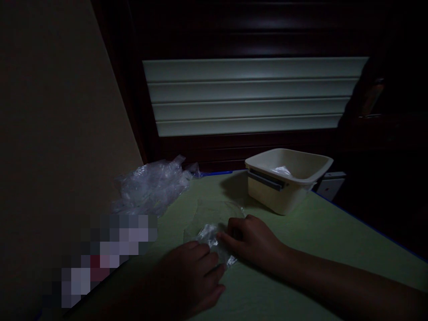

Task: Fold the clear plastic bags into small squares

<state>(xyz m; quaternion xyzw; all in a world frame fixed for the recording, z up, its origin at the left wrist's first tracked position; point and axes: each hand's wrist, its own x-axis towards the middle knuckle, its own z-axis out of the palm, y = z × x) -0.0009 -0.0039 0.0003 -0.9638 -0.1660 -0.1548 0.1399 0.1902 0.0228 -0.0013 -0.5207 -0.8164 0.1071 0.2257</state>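
Note:
A clear plastic bag [214,214] lies flat on the green table [267,285], with a shiny crumpled part [209,232] near its middle. My right hand [252,243] is at the bag's right side, its thumb and index finger curled together on the plastic. On the near left side of the bag rests my left hand [197,276], palm down with bent fingers; dim light hides whether they grip the plastic.
A heap of clear plastic bags [154,185] lies at the back left. A cream bin [281,196] with a grey handle stands at the back right, holding some clear plastic [281,170]. A blurred-out item [110,254] is along the left edge. Behind is a slatted panel [250,93].

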